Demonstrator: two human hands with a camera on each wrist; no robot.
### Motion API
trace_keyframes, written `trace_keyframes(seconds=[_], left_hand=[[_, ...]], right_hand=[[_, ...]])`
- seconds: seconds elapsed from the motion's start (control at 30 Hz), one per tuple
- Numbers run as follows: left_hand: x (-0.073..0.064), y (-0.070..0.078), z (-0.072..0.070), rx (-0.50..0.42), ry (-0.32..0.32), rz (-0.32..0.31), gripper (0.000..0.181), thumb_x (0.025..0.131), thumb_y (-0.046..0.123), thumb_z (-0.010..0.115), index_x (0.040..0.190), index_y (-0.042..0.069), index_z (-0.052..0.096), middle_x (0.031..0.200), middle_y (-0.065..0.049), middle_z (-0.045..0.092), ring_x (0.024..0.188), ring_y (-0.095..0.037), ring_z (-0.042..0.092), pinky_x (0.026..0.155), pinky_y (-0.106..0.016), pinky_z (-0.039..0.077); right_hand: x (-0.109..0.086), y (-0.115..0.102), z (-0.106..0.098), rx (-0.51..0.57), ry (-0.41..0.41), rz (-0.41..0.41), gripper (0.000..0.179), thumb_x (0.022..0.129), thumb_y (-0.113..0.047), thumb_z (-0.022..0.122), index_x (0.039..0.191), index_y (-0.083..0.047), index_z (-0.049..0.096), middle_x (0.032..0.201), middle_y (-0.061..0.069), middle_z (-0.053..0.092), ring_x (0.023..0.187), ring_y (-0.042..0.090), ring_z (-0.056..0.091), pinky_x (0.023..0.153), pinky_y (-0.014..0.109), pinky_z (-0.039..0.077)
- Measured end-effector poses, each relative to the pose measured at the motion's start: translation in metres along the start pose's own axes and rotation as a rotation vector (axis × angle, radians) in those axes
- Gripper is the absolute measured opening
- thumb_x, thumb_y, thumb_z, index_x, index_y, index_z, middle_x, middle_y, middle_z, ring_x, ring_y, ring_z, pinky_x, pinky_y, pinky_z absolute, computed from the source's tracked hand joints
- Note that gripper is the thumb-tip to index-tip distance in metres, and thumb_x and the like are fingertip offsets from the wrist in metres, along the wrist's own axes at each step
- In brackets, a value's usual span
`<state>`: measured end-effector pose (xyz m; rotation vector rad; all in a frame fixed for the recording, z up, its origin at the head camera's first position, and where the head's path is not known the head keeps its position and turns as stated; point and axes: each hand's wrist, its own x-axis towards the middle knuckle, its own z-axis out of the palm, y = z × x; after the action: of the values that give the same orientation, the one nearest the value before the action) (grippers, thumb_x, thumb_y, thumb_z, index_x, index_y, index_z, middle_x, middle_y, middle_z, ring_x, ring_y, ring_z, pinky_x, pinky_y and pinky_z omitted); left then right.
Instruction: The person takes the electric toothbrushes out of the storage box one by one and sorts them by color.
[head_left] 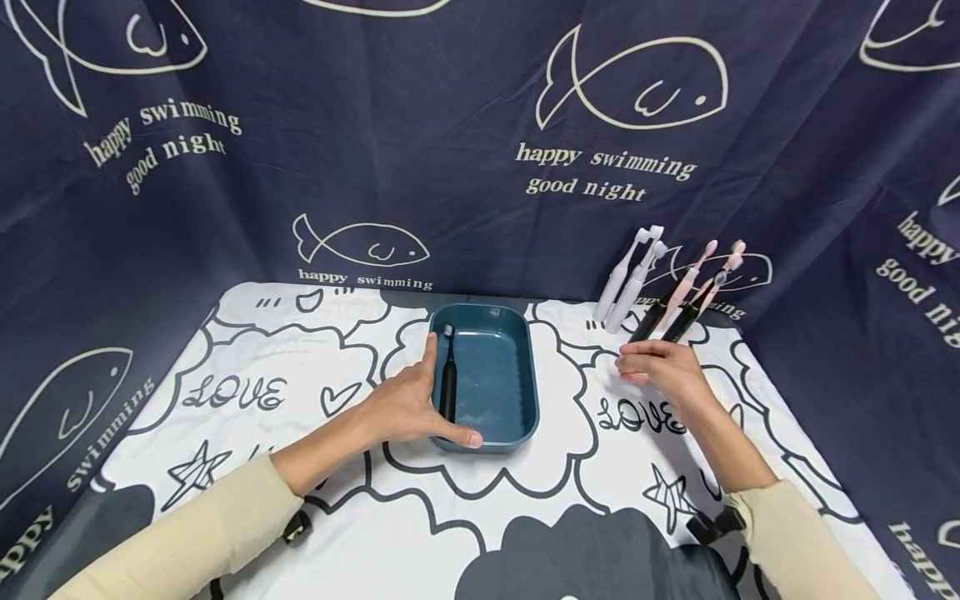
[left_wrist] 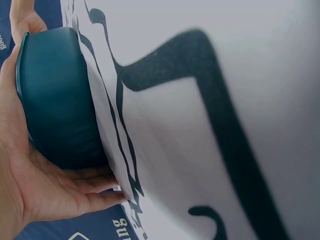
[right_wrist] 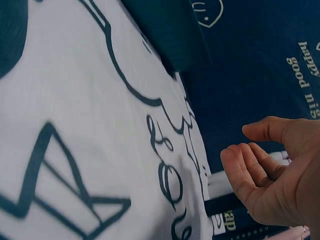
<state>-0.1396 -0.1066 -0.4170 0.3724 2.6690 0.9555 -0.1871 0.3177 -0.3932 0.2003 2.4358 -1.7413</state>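
A black electric toothbrush (head_left: 448, 383) lies lengthwise along the left side inside a blue rectangular tray (head_left: 534, 375). My left hand (head_left: 408, 408) spreads around the tray's near left corner. Its thumb reaches along the near rim, while the straight fingers touch the left wall in the left wrist view. Several electric toothbrushes stand at the back right: white ones (head_left: 617, 287), pink ones (head_left: 681, 289) and black ones (head_left: 648, 321). Just in front of them is my right hand (right_wrist: 280, 170), its fingers loosely bent, with nothing between thumb and fingertips.
A white cloth (head_left: 247, 350) with black line drawings and dark patches covers the table. Dark blue fabric (head_left: 450, 150) printed with fish and lettering hangs behind and at both sides.
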Motion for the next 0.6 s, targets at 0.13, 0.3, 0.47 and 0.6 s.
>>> trace_keyframes(seconds=[0.13, 0.3, 0.47, 0.6], left_hand=[[0.000, 0.001, 0.000, -0.003, -0.004, -0.001, 0.181, 0.061, 0.086, 0.097, 0.180, 0.014, -0.018, 0.177, -0.030, 0.043, 0.159, -0.040, 0.053, 0.120, -0.059, 0.053], [0.000, 0.002, 0.000, -0.010, -0.010, -0.002, 0.181, 0.061, 0.086, 0.097, 0.180, 0.016, -0.019, 0.179, -0.029, 0.039, 0.161, -0.041, 0.050, 0.122, -0.060, 0.052], [-0.001, 0.002, 0.000, -0.019, -0.018, -0.011, 0.181, 0.061, 0.086, 0.097, 0.180, 0.017, -0.020, 0.181, -0.029, 0.035, 0.164, -0.041, 0.047, 0.123, -0.060, 0.051], [-0.002, 0.002, 0.000, -0.020, -0.016, -0.019, 0.180, 0.061, 0.086, 0.097, 0.180, 0.018, -0.020, 0.180, -0.029, 0.037, 0.164, -0.041, 0.048, 0.122, -0.060, 0.052]], right_hand=[[0.001, -0.005, 0.008, 0.054, -0.016, -0.025, 0.043, 0.105, -0.006, 0.076, 0.140, 0.017, 0.064, 0.091, -0.017, 0.079, 0.086, 0.002, 0.079, 0.087, 0.024, 0.067], [0.002, -0.009, 0.016, 0.121, -0.032, -0.045, 0.030, 0.105, -0.004, 0.076, 0.130, 0.011, 0.069, 0.090, -0.013, 0.080, 0.086, 0.006, 0.080, 0.086, 0.024, 0.067], [0.003, -0.012, 0.025, 0.160, -0.066, -0.061, 0.027, 0.106, -0.005, 0.075, 0.128, 0.009, 0.070, 0.091, -0.011, 0.081, 0.088, 0.008, 0.081, 0.086, 0.024, 0.067], [0.002, -0.014, 0.034, 0.180, -0.102, -0.064, 0.029, 0.108, -0.006, 0.074, 0.131, 0.011, 0.069, 0.093, -0.011, 0.083, 0.090, 0.007, 0.082, 0.088, 0.025, 0.067]])
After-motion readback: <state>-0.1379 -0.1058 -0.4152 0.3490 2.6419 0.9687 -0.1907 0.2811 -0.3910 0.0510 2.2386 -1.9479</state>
